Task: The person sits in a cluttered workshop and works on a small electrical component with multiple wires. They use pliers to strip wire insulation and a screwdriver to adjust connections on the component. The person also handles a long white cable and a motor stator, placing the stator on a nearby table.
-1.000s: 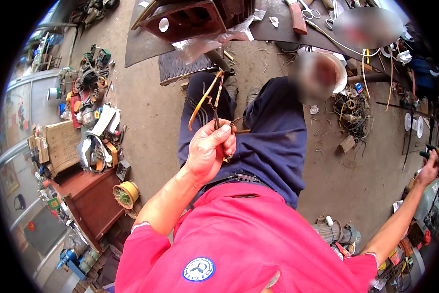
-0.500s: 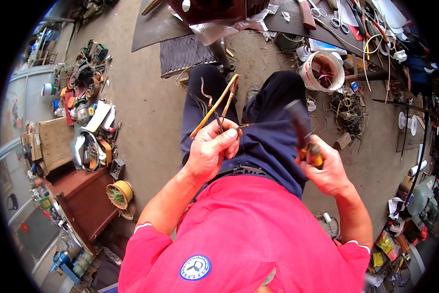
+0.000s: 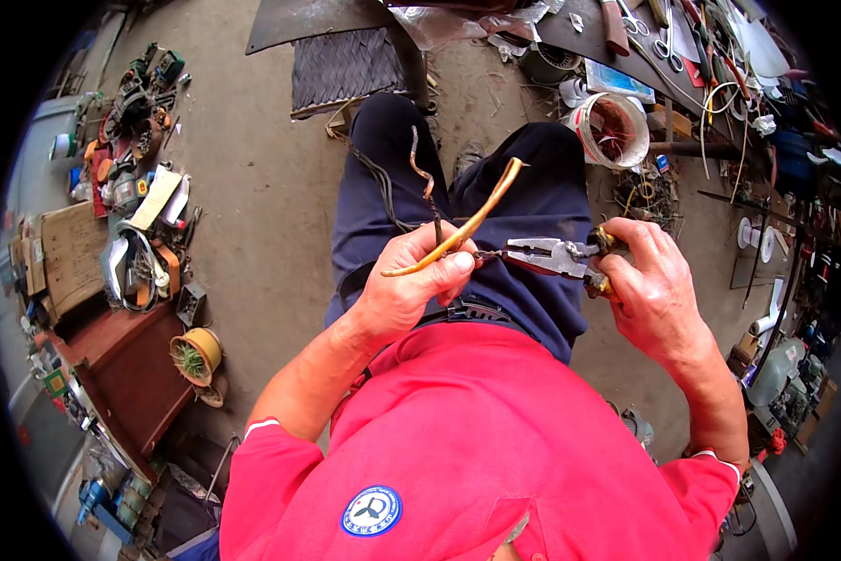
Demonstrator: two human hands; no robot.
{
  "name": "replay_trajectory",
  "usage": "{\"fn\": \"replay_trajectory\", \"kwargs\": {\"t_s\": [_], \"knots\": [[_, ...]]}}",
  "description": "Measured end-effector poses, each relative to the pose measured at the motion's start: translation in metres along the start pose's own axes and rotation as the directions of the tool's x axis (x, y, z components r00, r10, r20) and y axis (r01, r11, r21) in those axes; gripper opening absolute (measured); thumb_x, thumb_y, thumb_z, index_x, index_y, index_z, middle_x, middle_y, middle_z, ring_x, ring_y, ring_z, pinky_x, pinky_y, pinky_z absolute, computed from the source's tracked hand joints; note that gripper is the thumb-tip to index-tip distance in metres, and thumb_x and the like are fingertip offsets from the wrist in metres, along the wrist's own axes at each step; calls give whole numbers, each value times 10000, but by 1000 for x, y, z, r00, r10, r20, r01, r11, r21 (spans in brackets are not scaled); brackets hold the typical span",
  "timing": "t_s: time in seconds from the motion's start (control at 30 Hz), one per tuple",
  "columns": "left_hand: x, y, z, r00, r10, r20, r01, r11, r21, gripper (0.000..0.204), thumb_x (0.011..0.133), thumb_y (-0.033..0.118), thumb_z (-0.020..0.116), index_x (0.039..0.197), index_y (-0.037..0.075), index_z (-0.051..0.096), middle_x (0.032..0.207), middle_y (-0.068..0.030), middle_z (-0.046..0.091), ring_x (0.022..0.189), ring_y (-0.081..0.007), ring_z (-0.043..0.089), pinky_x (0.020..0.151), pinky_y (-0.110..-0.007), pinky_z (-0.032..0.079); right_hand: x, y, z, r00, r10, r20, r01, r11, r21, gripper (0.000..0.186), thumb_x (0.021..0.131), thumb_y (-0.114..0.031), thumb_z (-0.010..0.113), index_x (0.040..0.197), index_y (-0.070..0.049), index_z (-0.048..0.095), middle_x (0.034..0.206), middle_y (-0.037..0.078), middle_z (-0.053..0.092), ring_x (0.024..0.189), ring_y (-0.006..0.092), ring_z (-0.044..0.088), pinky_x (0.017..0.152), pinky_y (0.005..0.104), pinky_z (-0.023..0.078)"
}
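My left hand is closed on a bundle of wires: a bent yellow-sheathed strand and a kinked brownish strand rising from the fist, and a short dark twisted end sticking out to the right. My right hand grips combination pliers with yellow-and-dark handles. Their steel jaws reach the dark twisted end beside my left fingers; whether they clamp it I cannot tell. Grey wires lie over the left thigh of my dark trousers, behind the bundle.
The dark worktop ahead holds scissors, tools and paper. A white bucket with reddish scraps stands beyond my right knee. Machine parts, a wooden cabinet and a potted plant are at the left. Clutter lines the right.
My right hand has come in from the far right with the pliers, whose jaws now reach the wire in my left hand. The yellow strand has swung rightward; my left hand remains closed on the bundle.
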State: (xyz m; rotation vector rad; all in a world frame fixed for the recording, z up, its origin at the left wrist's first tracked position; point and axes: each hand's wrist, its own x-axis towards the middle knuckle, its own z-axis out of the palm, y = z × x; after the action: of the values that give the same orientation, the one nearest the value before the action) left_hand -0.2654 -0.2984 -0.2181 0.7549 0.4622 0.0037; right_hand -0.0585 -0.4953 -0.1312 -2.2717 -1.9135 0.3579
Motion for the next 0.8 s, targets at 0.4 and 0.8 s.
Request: {"fn": "replay_trajectory", "kwargs": {"t_s": [0.4, 0.8], "knots": [[-12, -5, 16, 998, 65, -7, -59, 935, 349, 147, 944, 119, 639, 884, -15, 650, 757, 15, 571, 675, -47, 486, 614, -211, 389, 9, 43, -26, 963, -261, -62, 247, 953, -176, 273, 508, -61, 636, 660, -6, 415, 929, 185, 577, 716, 314, 555, 593, 395, 446], [-57, 27, -71, 895, 29, -446, 30, 992, 125, 172, 965, 146, 567, 856, 13, 568, 552, 66, 371, 439, -27, 281, 413, -211, 219, -168, 237, -127, 924, 304, -233, -383, 720, -579, 266, 814, 90, 516, 1058, 14, 591, 1161, 194, 602, 1034, 373, 612, 878, 387, 509]]}}
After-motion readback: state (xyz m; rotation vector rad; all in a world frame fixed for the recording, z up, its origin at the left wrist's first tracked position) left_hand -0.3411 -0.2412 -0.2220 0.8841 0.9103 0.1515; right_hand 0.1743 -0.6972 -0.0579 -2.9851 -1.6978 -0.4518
